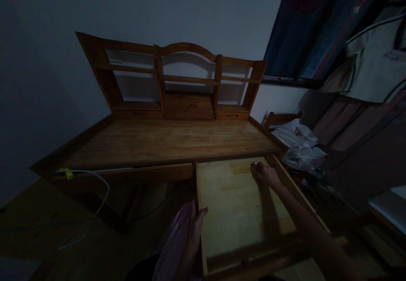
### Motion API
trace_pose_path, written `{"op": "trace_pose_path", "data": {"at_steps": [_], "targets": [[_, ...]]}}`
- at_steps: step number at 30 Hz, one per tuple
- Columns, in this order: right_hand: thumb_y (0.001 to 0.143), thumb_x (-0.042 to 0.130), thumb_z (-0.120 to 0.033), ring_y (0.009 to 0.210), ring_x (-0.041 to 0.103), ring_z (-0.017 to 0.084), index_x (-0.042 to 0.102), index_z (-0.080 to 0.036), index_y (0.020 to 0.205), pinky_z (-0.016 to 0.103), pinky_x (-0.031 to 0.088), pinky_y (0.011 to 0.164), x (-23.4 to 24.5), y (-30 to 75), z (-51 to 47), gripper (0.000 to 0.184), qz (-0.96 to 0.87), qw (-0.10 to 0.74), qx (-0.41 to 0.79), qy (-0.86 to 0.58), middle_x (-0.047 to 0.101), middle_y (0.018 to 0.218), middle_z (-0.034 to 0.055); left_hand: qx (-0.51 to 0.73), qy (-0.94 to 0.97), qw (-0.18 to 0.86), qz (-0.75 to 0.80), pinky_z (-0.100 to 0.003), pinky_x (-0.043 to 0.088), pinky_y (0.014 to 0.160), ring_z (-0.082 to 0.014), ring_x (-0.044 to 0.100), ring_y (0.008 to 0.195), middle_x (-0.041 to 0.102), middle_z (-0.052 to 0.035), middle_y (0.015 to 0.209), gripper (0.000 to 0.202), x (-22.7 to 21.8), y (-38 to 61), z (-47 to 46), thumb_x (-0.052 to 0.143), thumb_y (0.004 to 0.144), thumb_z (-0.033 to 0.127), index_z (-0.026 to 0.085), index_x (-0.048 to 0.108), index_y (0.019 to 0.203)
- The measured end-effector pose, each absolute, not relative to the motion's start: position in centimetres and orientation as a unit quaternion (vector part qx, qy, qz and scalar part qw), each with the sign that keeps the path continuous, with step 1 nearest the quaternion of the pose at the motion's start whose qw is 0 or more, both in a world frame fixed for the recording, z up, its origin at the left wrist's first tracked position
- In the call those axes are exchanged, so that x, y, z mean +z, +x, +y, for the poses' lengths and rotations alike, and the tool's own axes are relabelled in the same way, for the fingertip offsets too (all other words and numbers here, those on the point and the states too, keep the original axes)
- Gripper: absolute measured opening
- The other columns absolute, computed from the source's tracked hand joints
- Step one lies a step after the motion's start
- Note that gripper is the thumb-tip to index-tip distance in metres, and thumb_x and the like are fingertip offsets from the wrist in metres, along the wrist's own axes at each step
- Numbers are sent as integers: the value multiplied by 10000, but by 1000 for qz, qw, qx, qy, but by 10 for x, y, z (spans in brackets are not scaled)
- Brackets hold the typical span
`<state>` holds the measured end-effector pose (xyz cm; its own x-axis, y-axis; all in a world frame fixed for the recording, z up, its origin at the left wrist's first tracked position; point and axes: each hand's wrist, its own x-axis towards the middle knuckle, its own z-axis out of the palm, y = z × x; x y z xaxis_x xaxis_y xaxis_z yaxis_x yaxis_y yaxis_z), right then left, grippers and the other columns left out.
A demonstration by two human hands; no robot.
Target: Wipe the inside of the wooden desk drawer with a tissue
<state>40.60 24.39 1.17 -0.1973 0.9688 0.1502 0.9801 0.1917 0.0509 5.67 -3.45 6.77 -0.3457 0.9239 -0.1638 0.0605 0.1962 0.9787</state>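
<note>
A wooden drawer [231, 205] is pulled out from the desk, its pale bottom showing. My left hand [197, 224] grips the drawer's left side wall, with the thumb over the top edge and the fingers mostly hidden outside. Deep inside, near the back right of the drawer, my right hand [264, 174] is closed and pressed down by the bottom. A small white bit [255, 163] pokes out at its fingertips; what it is I cannot make out. Pink fabric [174, 241] lies beside my left forearm.
The wooden desk [177, 139] carries a shelf unit [188, 80] against the wall. A white cable [104, 192] with a yellow tag hangs over the left front edge. Plastic bags [300, 139] rest on a chair [283, 116] to the right, below hanging clothes [377, 57].
</note>
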Motion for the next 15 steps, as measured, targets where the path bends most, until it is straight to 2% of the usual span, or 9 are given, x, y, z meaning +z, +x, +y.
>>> {"op": "trace_pose_path", "data": {"at_steps": [3, 6, 8, 11, 15], "targets": [[985, 477, -401, 941, 706, 228, 620, -178, 1229, 257, 439, 669, 20, 414, 240, 360, -776, 58, -62, -625, 731, 1096, 131, 511, 357, 432, 652, -406, 382, 1169, -314, 464, 1419, 662, -86, 1374, 410, 75, 59, -33, 636, 759, 383, 240, 706, 1137], [934, 557, -352, 1101, 642, 221, 641, -204, 1242, 245, 459, 756, 25, 419, 237, 352, -787, 65, -65, -609, 628, 1309, 135, 514, 334, 437, 658, -408, 370, 1178, -313, 460, 1425, 668, -84, 1369, 384, 77, 61, -32, 632, 751, 371, 240, 709, 1104], [921, 574, -367, 1106, 625, 219, 649, -210, 1249, 252, 468, 797, 27, 418, 236, 371, -793, 63, -65, -603, 607, 1323, 130, 512, 339, 435, 658, -402, 321, 1208, -316, 440, 1440, 667, -69, 1382, 343, 73, 60, -34, 676, 720, 360, 268, 730, 1045], [917, 570, -423, 1056, 630, 215, 656, -228, 1252, 264, 472, 822, 30, 413, 236, 397, -799, 51, -61, -595, 641, 1234, 106, 507, 364, 427, 654, -402, 232, 1245, -327, 383, 1477, 645, -43, 1421, 327, 60, 54, -37, 741, 654, 334, 296, 756, 979], [910, 558, -442, 1030, 656, 233, 581, -248, 1356, 284, 478, 790, 37, 408, 238, 487, -812, 16, -48, -581, 619, 1276, 111, 508, 385, 427, 642, -416, 227, 1245, -316, 385, 1476, 631, -48, 1440, 376, 55, 51, -37, 748, 657, 357, 287, 748, 1026]]}}
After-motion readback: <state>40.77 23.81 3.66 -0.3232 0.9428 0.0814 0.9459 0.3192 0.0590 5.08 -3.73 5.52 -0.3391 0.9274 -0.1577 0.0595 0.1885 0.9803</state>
